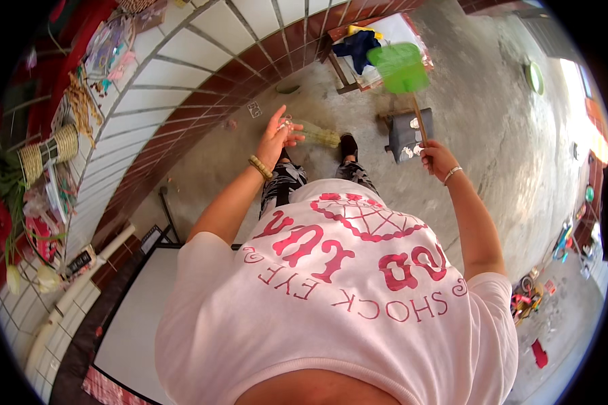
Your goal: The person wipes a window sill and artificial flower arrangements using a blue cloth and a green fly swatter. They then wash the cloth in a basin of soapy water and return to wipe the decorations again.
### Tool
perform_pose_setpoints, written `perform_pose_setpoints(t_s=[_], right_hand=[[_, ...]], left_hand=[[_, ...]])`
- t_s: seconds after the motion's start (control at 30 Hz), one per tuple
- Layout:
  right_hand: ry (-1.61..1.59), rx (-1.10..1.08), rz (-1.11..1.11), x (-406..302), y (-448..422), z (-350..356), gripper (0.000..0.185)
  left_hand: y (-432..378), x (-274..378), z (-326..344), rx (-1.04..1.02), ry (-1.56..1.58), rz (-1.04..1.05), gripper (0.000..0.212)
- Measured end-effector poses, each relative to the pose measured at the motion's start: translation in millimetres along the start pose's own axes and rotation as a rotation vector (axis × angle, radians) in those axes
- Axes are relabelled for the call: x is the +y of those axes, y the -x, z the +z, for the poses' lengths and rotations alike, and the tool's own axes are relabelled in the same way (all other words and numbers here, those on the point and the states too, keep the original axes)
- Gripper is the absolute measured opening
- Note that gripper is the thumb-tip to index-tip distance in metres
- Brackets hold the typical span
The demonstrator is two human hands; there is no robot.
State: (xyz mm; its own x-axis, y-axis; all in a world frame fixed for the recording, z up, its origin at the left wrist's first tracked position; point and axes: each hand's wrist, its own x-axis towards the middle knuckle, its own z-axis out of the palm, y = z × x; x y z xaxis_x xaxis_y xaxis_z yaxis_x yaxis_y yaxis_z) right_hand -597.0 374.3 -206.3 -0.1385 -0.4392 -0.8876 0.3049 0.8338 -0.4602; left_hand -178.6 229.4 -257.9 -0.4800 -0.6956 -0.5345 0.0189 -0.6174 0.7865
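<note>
In the head view my right hand [440,161] is closed around the thin brown handle of a green fly swatter [399,68]. The swatter's broad head points away from me, slightly blurred, and overlaps a low table in the view. My left hand [279,132] is raised over the floor with its fingers apart. Just beyond those fingers appears a pale yellow-green bundle [324,135], perhaps a broom head; its near end is partly hidden by my hand, and whether they touch I cannot tell. My dark shoe [349,146] stands beside it.
A small stool with a grey printed cover [408,131] stands below the swatter. Ahead, a low table [385,78] carries a dark blue cloth [359,49]. A tiled wall [182,76] curves along the left, with a cluttered ledge. Behind me on the left is a white-topped table [137,329].
</note>
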Motion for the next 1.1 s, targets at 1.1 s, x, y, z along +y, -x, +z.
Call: perform_pose_setpoints(t_s=[1.1], right_hand=[[0.060, 0.418, -0.253, 103, -61, -79, 0.017]], left_hand=[[67, 368, -176, 1.324, -1.176, 0.907, 0.052]])
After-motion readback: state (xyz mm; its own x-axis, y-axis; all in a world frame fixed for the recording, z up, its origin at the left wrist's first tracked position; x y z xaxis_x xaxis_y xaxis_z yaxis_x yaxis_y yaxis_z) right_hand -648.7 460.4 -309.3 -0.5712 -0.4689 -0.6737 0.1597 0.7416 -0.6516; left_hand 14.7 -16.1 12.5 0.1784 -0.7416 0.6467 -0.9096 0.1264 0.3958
